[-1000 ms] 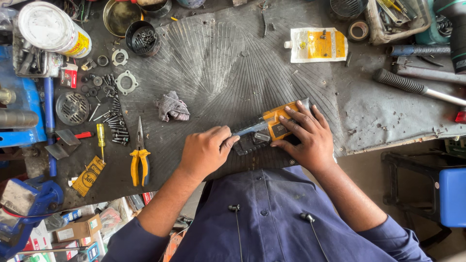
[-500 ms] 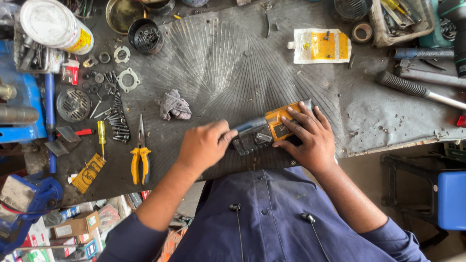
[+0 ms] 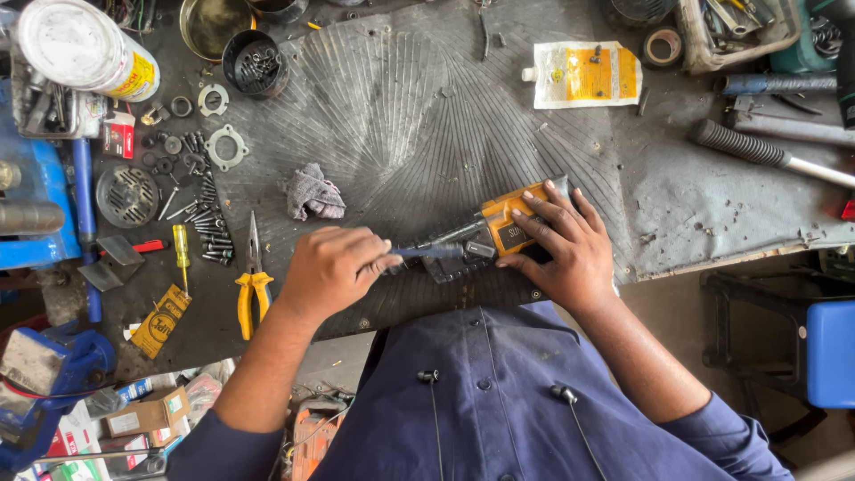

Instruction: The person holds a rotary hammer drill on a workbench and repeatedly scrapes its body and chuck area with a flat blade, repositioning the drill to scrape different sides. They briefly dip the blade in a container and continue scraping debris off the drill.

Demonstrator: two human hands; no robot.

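My left hand [image 3: 334, 267] is closed around a blue-handled screwdriver [image 3: 432, 252], whose tip points right into a small yellow and grey power-tool body [image 3: 503, 218]. The tool body lies on the dark ribbed rubber mat [image 3: 401, 116] near the bench's front edge. My right hand [image 3: 565, 245] lies over the yellow end and holds it down with spread fingers. The screwdriver's tip is hidden against the grey part.
Yellow-handled pliers [image 3: 252, 285], a small yellow screwdriver [image 3: 182, 254], loose screws [image 3: 209, 223] and washers lie at the left. A grey rag [image 3: 313, 191] sits mid-mat. A black tin of screws [image 3: 254, 61], a white can [image 3: 80, 49], a yellow pouch [image 3: 583, 73] and a ribbed-handled tool [image 3: 757, 151] stand further off.
My left hand has drawn slightly left, so more of the blue screwdriver handle shows. My right hand stays on the yellow tool body.
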